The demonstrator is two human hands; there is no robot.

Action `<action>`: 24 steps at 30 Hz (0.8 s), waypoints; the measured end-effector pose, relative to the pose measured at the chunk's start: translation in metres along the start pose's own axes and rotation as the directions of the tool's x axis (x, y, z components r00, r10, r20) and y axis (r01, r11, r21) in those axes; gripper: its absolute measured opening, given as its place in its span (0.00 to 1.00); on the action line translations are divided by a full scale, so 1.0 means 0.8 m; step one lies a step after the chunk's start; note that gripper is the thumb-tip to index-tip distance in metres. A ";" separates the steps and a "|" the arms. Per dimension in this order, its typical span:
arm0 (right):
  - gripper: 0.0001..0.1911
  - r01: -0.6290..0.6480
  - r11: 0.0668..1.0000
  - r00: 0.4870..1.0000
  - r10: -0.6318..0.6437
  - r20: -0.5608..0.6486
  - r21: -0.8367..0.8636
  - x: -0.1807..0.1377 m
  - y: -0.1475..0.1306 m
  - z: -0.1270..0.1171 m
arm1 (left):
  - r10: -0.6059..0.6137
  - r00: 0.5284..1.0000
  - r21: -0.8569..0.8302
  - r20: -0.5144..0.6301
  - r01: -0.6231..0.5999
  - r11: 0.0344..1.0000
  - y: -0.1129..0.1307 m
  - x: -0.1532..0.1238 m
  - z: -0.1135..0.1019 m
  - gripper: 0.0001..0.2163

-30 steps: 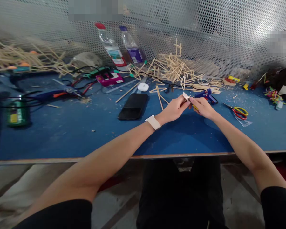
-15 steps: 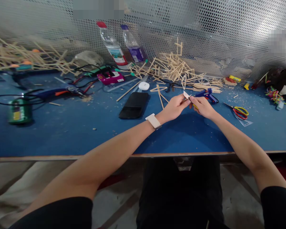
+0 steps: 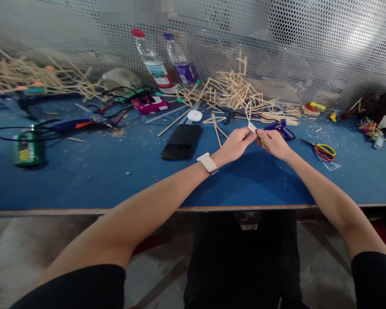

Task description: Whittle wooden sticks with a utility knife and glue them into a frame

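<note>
My left hand (image 3: 235, 145) is closed, its thumb and fingers pinching a small flat white piece (image 3: 252, 127) that tilts upward. Right against it, my right hand (image 3: 275, 144) is closed around a slim yellow-handled tool (image 3: 263, 142); most of that tool is hidden by my fingers, so its kind is unclear. Both hands meet just above the blue table (image 3: 244, 184). Directly behind them lies a blue glue gun (image 3: 280, 127), partly covered by my right hand. Thin wooden sticks joined together (image 3: 216, 128) rest left of the hands.
Farther back is a heap of wooden sticks (image 3: 234, 91) by a perforated metal screen (image 3: 296, 56). Scissors (image 3: 324, 152) lie to the right. A black phone (image 3: 181, 141), white case (image 3: 194, 116), two bottles (image 3: 157, 72) and pliers (image 3: 101, 121) are leftward.
The white piece has turned slightly between my fingers, and the two hands have shifted only a little. Everything on the table stays where it was.
</note>
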State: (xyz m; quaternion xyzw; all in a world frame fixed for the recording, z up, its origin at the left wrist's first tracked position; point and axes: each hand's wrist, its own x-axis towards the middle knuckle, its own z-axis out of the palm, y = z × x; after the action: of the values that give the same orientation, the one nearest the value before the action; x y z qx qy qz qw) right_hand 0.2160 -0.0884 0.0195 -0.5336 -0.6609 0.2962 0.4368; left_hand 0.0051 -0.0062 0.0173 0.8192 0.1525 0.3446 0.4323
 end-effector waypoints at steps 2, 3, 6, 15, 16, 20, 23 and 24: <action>0.51 -0.003 1.000 1.000 0.003 -0.003 -0.007 -0.001 -0.002 -0.001 | 0.008 1.000 0.007 0.003 -0.008 1.000 -0.001 0.000 -0.001 0.19; 0.51 0.000 1.000 1.000 0.000 0.000 -0.012 -0.001 -0.002 -0.001 | 0.004 1.000 -0.001 0.009 -0.004 1.000 -0.002 0.000 -0.001 0.19; 0.51 0.016 0.999 1.000 -0.015 0.023 -0.034 -0.003 -0.004 -0.003 | -0.027 0.999 -0.050 0.043 0.029 0.998 -0.004 -0.001 -0.001 0.15; 0.52 0.033 0.995 0.999 -0.030 0.040 -0.091 -0.004 -0.006 -0.002 | -0.077 0.991 -0.151 0.112 0.093 0.984 -0.003 -0.003 -0.001 0.10; 0.52 0.036 0.995 0.999 -0.033 0.039 -0.094 -0.004 -0.006 -0.002 | -0.089 0.989 -0.161 0.116 0.107 0.981 -0.004 -0.003 -0.002 0.10; 0.52 0.043 0.994 0.999 -0.040 0.030 -0.104 -0.003 -0.006 -0.002 | -0.117 0.988 -0.175 0.104 0.134 0.975 -0.007 -0.002 -0.004 0.11; 0.52 0.048 0.993 0.999 -0.044 0.032 -0.111 -0.003 -0.005 -0.002 | -0.094 0.993 -0.120 0.073 0.102 0.987 -0.007 -0.002 -0.004 0.12; 0.52 0.050 0.993 0.998 -0.046 0.031 -0.112 -0.004 -0.006 -0.002 | -0.090 0.994 -0.111 0.068 0.097 0.989 -0.006 -0.002 -0.004 0.12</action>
State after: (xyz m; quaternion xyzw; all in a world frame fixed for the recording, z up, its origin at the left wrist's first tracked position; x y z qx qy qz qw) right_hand 0.2153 -0.0924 0.0230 -0.5370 -0.6953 0.2555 0.4037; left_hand 0.0024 -0.0023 0.0137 0.7953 0.1573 0.3064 0.4988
